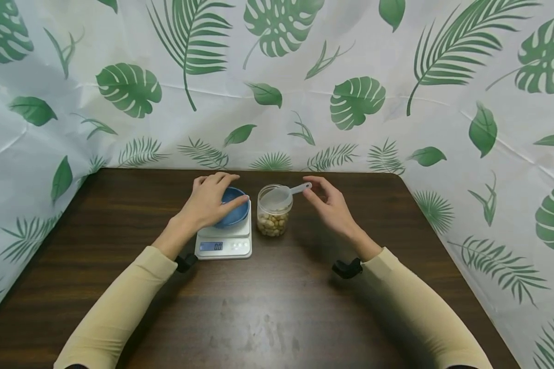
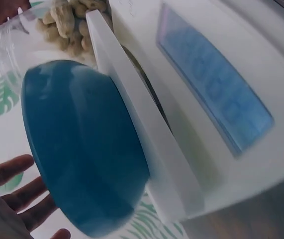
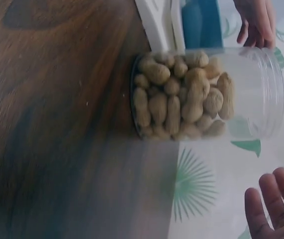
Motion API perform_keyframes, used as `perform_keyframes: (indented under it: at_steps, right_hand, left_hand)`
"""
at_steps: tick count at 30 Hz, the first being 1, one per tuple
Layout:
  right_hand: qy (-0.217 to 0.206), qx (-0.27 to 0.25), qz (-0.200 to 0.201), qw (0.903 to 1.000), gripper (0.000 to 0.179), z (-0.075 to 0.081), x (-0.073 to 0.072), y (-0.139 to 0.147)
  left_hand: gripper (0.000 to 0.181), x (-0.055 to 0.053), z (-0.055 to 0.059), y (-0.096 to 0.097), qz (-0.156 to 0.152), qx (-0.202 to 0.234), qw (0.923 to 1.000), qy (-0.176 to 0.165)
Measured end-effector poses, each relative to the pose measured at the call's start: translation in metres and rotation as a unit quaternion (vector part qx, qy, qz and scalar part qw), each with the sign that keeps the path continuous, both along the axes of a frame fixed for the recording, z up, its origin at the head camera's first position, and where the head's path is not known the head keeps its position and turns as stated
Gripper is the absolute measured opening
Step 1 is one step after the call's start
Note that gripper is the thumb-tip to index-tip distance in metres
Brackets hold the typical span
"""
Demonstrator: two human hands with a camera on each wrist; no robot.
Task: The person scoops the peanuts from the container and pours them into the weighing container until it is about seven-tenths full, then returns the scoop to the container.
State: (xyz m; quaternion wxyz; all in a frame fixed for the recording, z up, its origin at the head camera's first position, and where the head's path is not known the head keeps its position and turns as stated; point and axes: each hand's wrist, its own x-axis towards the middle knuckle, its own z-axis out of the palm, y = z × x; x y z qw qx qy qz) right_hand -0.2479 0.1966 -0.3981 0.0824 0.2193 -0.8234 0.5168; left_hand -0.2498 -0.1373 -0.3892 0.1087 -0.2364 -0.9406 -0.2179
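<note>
A blue bowl (image 1: 232,217) stands on a white digital kitchen scale (image 1: 223,248). My left hand (image 1: 211,199) spreads over it, thumb above the near side and fingers at the far rim; in the left wrist view the thumb stands apart from the bowl. To the right is a clear jar (image 1: 264,202) partly filled with unshelled peanuts (image 1: 272,224). My right hand (image 1: 331,205) pinches the handle end of a translucent white scoop (image 1: 277,199), whose round bowl overlaps the jar's mouth. In the right wrist view the hand's other fingers (image 3: 273,201) extend loosely.
The dark wooden table (image 1: 268,318) has its back edge just behind the scale and jar. A white sheet (image 1: 295,133) with green leaf prints hangs behind it and along both sides. The scale's display (image 1: 211,246) reads 0.0. Black wrist devices (image 1: 347,268) sit below both hands.
</note>
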Motion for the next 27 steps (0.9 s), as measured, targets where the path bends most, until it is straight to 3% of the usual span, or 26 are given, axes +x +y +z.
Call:
perform_keyframes:
  at_steps: [7, 14, 27]
  right_hand:
    - [-0.025, -0.076, 0.044, 0.9958, 0.034, 0.015, 0.009, -0.013]
    - [-0.003, -0.121, 0.057, 0.9910, 0.023, 0.020, 0.014, -0.024]
    - [-0.022, -0.051, 0.057, 0.9968, 0.020, 0.029, 0.013, -0.026]
  left_hand:
    - [0.074, -0.002, 0.002, 0.018, -0.030, -0.003, 0.9995, -0.014]
    - [0.078, -0.002, -0.001, 0.031, -0.047, -0.006, 0.9985, -0.029]
    - [0.091, 0.000, -0.005, 0.050, -0.069, 0.003, 0.9965, -0.048]
